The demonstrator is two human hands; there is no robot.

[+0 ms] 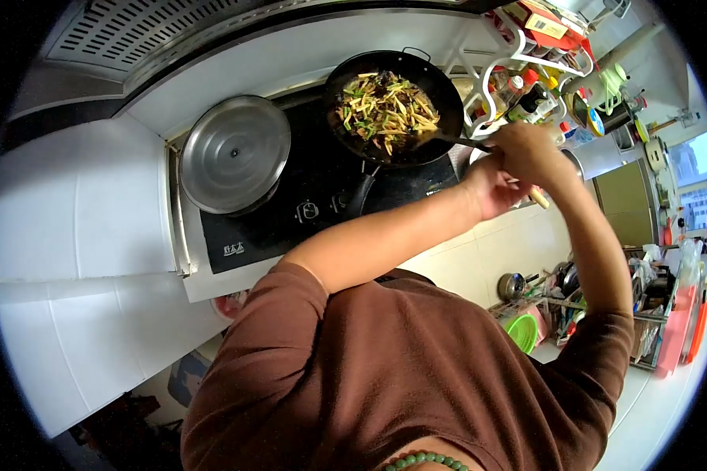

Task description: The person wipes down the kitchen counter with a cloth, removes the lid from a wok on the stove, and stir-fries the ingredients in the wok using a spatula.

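At 12 o'clock, the wok (448,98) is holding food (386,111); at 2, my right hand (524,149) is gripping the partly hidden spatula (467,143); whether my left hand (492,187) is grasping, I cannot tell.

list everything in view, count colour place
wok: 1, black, cooktop's right side
food strips: many, yellow-green, in wok
lid: 1, grey, cooktop's left side
cooktop: 1, black, under both
spatula: 1, dark, reaching into wok
rack: 1, white, right of wok
bottles: several, mixed, on rack
range hood: 1, grey, upper left
basin: 1, green, lower right
window: 1, blue-lit, far right
small clutter: uncountable, mixed, right side
beads: one string, green, at collar
shirt: 1, brown, bottom centre
left hand, right hand: 1 each, bare, by spatula handle
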